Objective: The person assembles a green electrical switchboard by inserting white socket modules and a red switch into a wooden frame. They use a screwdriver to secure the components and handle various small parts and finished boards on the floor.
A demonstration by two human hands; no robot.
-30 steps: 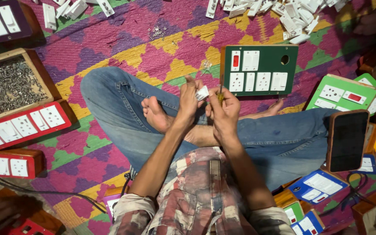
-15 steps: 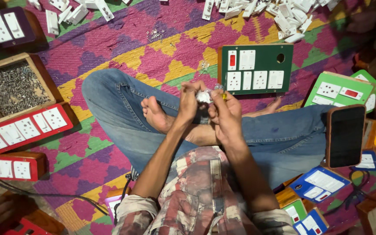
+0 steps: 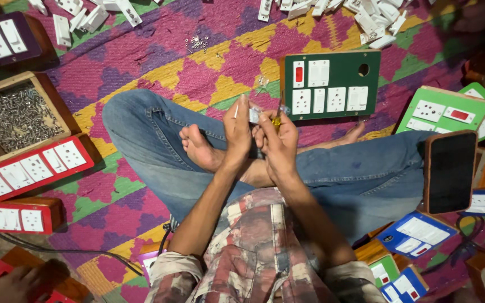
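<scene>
One screen only: a phone [image 3: 450, 171] w/ a dark, blank rectangular display in a reddish-brown case, lying on the person's knee at right, just near of the light-green switch board [image 3: 442, 112]. No pkgs, labels or signs that can be made out elsewhere.

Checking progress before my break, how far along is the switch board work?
Done: the red board and others look fully fitted. In hand: left hand holds a small white switch part, right hand a yellow-handled screwdriver. Left: the green board has an open hole.
</scene>
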